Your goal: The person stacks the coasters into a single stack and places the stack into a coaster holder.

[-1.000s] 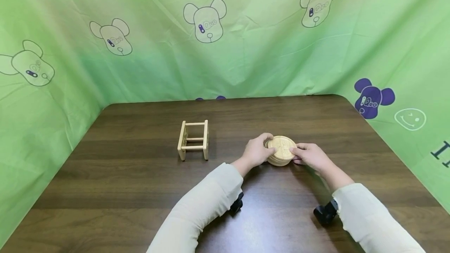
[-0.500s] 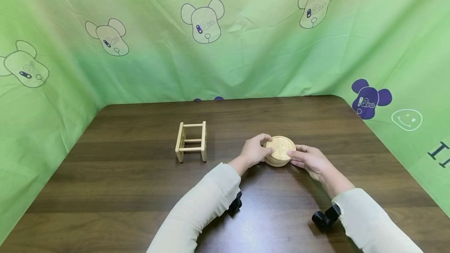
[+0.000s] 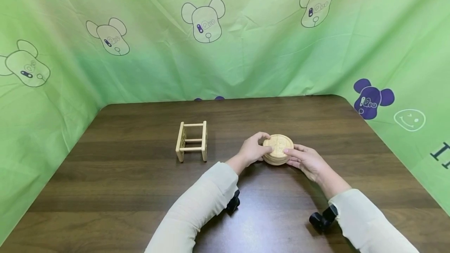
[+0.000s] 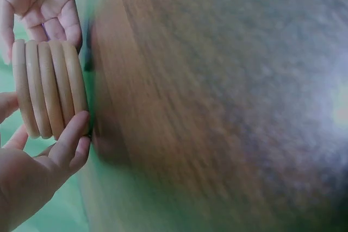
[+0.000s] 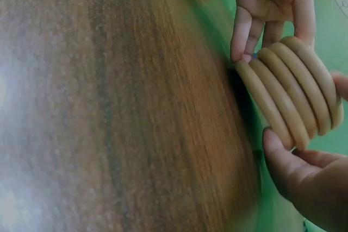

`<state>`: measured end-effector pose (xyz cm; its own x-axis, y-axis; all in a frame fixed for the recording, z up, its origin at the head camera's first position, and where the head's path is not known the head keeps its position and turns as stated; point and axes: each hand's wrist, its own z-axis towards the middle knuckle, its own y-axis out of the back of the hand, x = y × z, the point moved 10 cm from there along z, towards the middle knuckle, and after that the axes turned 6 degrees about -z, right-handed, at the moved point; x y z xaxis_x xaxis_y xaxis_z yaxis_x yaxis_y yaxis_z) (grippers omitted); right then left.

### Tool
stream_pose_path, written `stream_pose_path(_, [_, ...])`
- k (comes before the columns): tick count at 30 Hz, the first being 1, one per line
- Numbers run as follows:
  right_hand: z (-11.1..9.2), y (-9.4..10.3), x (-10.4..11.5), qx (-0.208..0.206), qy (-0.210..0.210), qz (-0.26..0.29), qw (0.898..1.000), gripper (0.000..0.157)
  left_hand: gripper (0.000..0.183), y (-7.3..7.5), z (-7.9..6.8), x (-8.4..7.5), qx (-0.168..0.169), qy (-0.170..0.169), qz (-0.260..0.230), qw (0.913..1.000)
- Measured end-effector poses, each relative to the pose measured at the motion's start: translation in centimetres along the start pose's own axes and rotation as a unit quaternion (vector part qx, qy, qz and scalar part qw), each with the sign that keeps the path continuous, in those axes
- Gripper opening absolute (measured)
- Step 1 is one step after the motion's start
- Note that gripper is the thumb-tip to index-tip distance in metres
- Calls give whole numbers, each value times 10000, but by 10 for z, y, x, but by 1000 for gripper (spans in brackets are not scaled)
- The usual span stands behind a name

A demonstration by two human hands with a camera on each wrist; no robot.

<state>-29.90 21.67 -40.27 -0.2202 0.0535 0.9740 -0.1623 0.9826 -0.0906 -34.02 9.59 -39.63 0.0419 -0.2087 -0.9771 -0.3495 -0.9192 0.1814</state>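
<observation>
A stack of several round wooden coasters [image 3: 278, 145] is held between both hands, right of the table's middle. My left hand [image 3: 251, 150] grips its left side, thumb on the top coaster and fingers round the edge. My right hand [image 3: 309, 162] grips the right side the same way. Both wrist views show the coasters' rounded edges [image 4: 50, 88] close together, with fingertips at the lowest coaster, which appears just off the table. The top coaster carries a carved pattern, too fine to make out. A small wooden rack [image 3: 191, 149] with bars stands to the left, touched by neither hand.
The dark wood-grain table [image 3: 116, 190] reaches back to a green curtain [image 3: 246, 65] with printed bear heads, which also hangs along both sides. A black wrist camera [image 3: 322, 220] hangs under the right sleeve, and another [image 3: 233, 203] under the left.
Both hands have shifted the coaster stack slightly to the left. My right hand's fingers have slid lower round its edge. The rack stays where it was.
</observation>
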Motion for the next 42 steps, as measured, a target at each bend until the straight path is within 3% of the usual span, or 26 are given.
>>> stream_pose_path(10, [4,-11,-1,632,322,364,9968,77,29,3,1,4,69,-75,-1167,9931])
stream_pose_path(17, [3,-14,-2,749,445,417,9953,84,28,1,-3,9,273,23,-1777,9837])
stream_pose_path(21, [0,-20,5,832,605,350,9941,86,28,4,-8,4,332,-49,-2034,9785])
stream_pose_path(29, [-2,-37,26,1144,1008,478,9872,85,29,19,-23,-17,381,-278,-2118,9762])
stream_pose_path(35, [2,-51,40,1083,1237,685,9840,78,34,39,-32,-32,417,-482,-2032,9771])
stream_pose_path(42, [9,-73,45,1025,1243,710,9844,74,35,61,-38,-33,425,-694,-1945,9775])
